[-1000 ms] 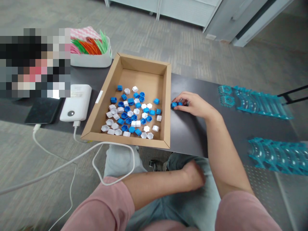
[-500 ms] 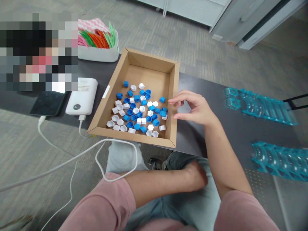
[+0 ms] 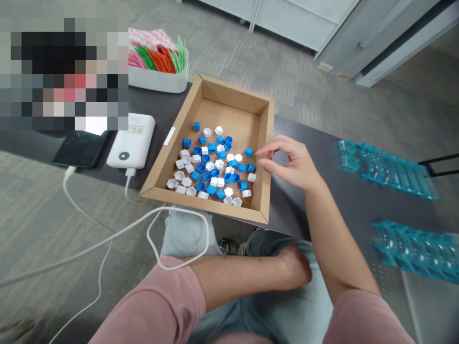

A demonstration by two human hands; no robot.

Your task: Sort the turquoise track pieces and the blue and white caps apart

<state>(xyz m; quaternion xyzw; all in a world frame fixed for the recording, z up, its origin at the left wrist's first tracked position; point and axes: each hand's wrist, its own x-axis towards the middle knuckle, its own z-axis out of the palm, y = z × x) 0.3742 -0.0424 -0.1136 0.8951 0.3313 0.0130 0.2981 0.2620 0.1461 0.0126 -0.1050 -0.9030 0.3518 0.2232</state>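
A shallow cardboard box [image 3: 229, 86] stands in front of me. In its near half lie many small blue and white hexagonal pieces [image 3: 215, 181], some hollow side up, some on their sides. My right hand [image 3: 287, 160] hovers at the box's right wall, thumb and index finger curved towards each other with a narrow gap between the tips. Nothing shows between them. A blue piece [image 3: 248, 152] lies closest to its fingertips. My left hand [image 3: 296, 267] rests on my lap below the table edge, its fingers hidden from view.
On the dark table [image 3: 301, 136], clear teal plastic trays [image 3: 398, 169] lie at the right, with more trays [image 3: 419, 248] nearer. A white power bank [image 3: 132, 141] with a cable, a black phone [image 3: 81, 150] and a white basket [image 3: 158, 82] of coloured strips stand left. A white cable [image 3: 206, 234] loops in front.
My right thumb and index finger have drawn closer together at the box wall. The view has shifted a little, so the box appears further right. My left hand stays on my lap.
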